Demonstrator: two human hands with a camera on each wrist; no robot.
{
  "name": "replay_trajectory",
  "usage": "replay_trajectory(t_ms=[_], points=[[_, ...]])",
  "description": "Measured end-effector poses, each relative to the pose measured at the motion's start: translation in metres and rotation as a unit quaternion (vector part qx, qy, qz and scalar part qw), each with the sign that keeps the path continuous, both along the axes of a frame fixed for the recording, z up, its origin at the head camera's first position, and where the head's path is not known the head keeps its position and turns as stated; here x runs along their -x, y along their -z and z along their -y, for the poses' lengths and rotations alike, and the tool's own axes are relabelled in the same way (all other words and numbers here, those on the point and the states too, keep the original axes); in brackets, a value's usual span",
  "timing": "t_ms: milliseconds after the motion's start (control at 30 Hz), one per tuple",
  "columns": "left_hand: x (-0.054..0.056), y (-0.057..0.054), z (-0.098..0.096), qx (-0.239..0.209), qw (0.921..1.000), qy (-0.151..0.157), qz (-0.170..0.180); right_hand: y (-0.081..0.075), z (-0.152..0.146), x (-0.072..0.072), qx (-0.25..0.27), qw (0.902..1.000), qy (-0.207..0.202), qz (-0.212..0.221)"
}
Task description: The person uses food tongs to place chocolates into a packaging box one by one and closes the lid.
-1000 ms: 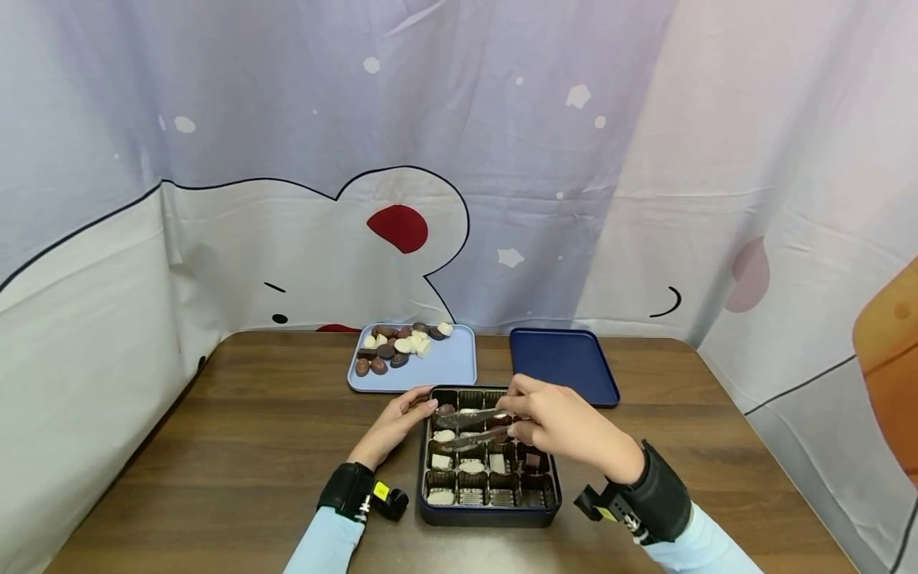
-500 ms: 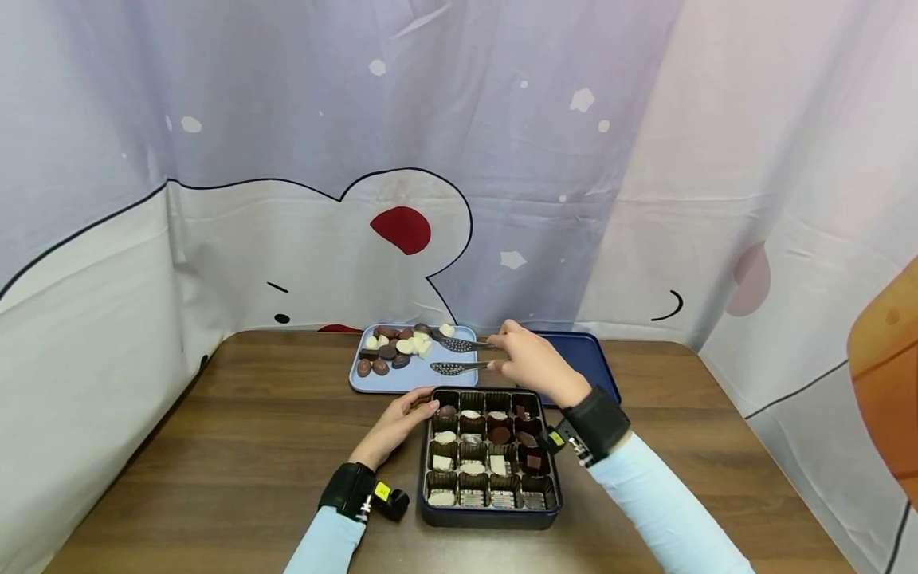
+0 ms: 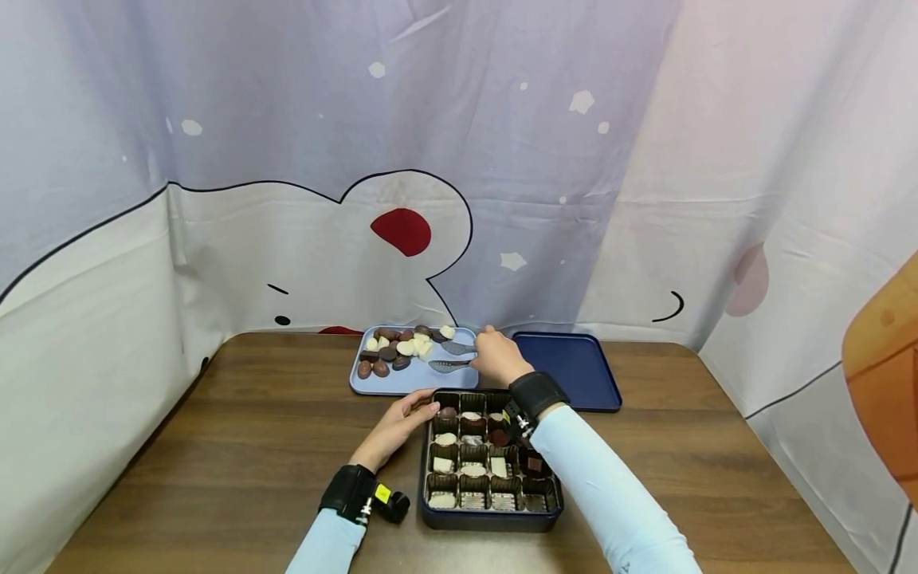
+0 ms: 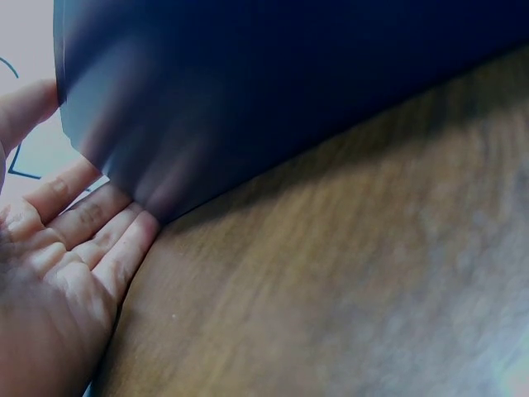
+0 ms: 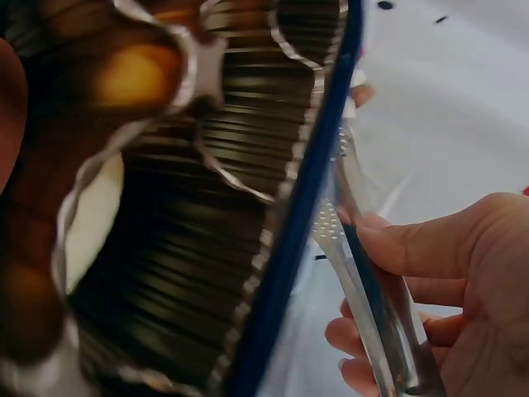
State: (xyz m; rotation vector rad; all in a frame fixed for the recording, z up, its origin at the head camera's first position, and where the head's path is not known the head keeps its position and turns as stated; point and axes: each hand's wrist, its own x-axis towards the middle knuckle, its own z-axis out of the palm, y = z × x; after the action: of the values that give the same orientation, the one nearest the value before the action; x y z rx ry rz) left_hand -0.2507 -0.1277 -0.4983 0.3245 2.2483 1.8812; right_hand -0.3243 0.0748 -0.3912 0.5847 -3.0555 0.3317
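My right hand (image 3: 500, 355) grips metal serving tongs (image 5: 405, 339), with the thumb on one arm and fingers curled round the other. The perforated tong tips stand apart over the right part of a light blue tray (image 3: 380, 388), with nothing visible between them. Chocolates (image 3: 387, 352) in brown, dark and white lie on that tray. My left hand (image 3: 393, 426) rests at the far left corner of a dark blue box (image 3: 491, 520), its fingers fairly straight against the wall (image 4: 289, 83). Chocolates sit in many of the box's compartments; my right forearm hides some.
A dark blue lid-like tray (image 3: 574, 371) lies at the back right of the wooden table (image 3: 251, 446), beside the light blue tray. Behind the table hangs a printed cloth (image 3: 538, 159). My right forearm crosses above the box's right side.
My right hand has carried the tongs from over the box up to the light blue tray, then slightly left, their tips closing somewhat. The left hand stays at the box corner.
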Motion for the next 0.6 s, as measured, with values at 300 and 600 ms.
replay_trajectory(t_ms=[300, 600], points=[[-0.002, -0.006, -0.001, 0.002, 0.9999, -0.005, 0.016, 0.021, 0.018, 0.014, 0.008, 0.9996, 0.016, 0.021], [0.001, 0.001, 0.0, 0.003, 0.9999, -0.007, 0.013, 0.029, 0.021, 0.013, 0.007, 0.9997, 0.019, -0.013]])
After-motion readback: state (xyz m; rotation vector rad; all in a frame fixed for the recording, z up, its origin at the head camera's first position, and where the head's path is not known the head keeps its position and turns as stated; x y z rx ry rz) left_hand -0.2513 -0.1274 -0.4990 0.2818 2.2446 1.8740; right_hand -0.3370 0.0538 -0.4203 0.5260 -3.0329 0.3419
